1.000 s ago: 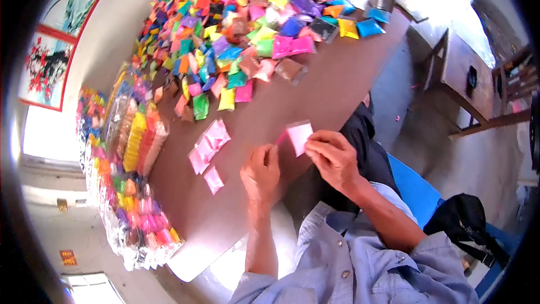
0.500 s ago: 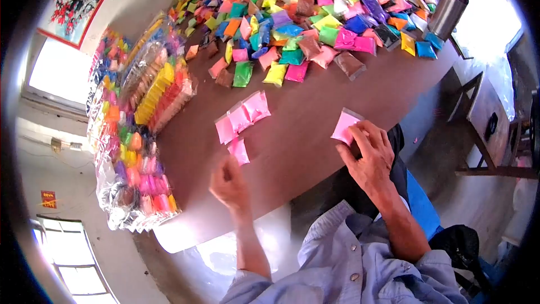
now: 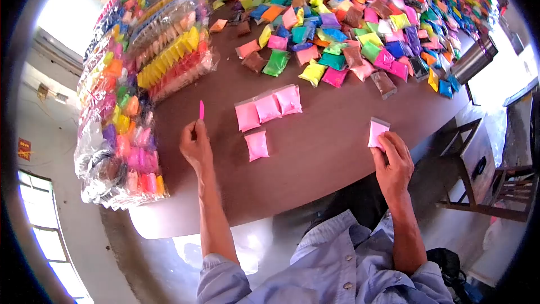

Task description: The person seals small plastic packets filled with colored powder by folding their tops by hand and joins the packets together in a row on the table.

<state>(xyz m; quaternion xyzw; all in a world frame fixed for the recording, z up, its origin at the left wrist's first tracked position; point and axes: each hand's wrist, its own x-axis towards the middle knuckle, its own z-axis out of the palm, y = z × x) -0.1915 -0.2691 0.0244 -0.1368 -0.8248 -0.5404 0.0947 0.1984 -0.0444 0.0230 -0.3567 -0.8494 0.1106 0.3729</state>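
My left hand [image 3: 197, 145] is above the left part of the table, fingertips pinched on a slim, bright-pink piece [image 3: 201, 109] that points upward; its exact kind is unclear. Between thumb and fingers, my right hand [image 3: 395, 160] grips a small pink packet [image 3: 377, 132] over the table's right side. Between the hands, a joined row of pink packets [image 3: 268, 107] lies flat on the brown table [image 3: 320, 141]. A single pink packet [image 3: 257, 145] rests just below the row's left end.
A large heap of multicoloured packets [image 3: 337, 39] covers the far side. Bagged stacks of coloured packets [image 3: 174, 56] line the left edge. A metal flask [image 3: 475, 59] stands at the far right, and a wooden stool [image 3: 478, 163] is beyond the table.
My left hand has moved left, away from the lone pink packet, and now shows a slim pink piece in its fingers. My right hand keeps its packet. The camera view has shifted.
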